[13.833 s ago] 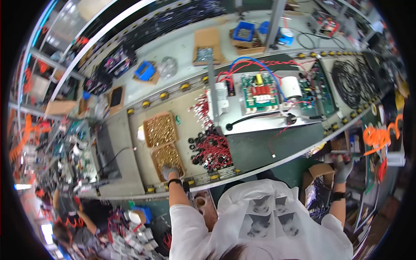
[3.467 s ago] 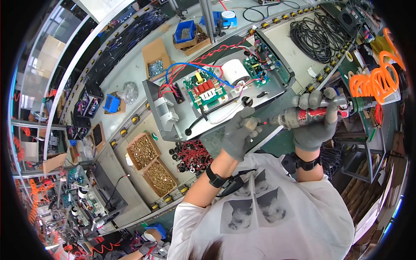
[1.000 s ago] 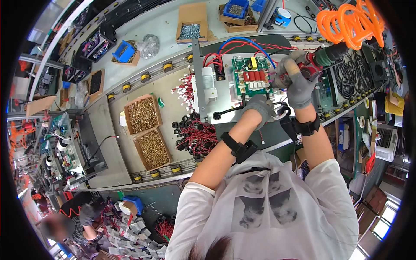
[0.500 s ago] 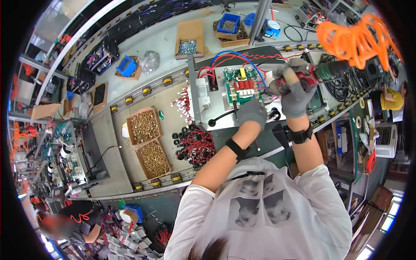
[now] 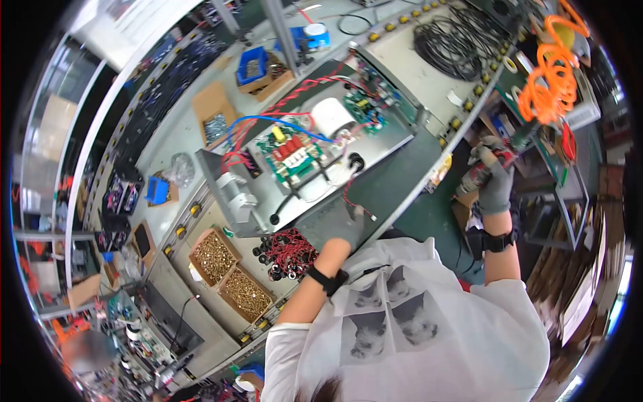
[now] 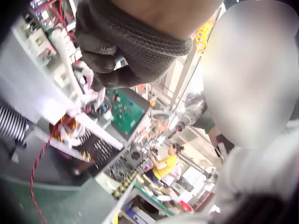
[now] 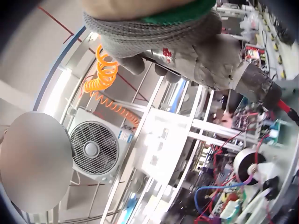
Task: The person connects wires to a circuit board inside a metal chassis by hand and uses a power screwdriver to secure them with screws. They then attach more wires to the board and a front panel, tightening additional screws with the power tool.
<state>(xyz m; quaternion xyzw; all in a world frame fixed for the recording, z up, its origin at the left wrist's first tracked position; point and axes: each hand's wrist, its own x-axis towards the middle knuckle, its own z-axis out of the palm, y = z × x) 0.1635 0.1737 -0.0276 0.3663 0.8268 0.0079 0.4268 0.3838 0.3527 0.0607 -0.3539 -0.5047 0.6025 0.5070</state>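
Note:
My gloved right hand grips a power screwdriver out past the bench's front edge, its nose toward the bench. In the right wrist view the screwdriver's taped body reaches from under the glove to a red-sleeved bit. My gloved left hand is low over the dark mat in front of the metal chassis, beside a twisted red-and-black wire with a white plug. Nothing shows held in it; its fingers look loosely bent in the left wrist view. The chassis carries a green circuit board and white coil.
Two cartons of brass screws stand left of a heap of red wires with black rings. An orange coiled hose runs to the screwdriver. Black cables lie at the back right; roller rails edge the bench.
My left hand has come off the circuit board toward the chassis's front edge. My right hand has drawn the screwdriver away from the board, rightward past the bench. The head view has turned.

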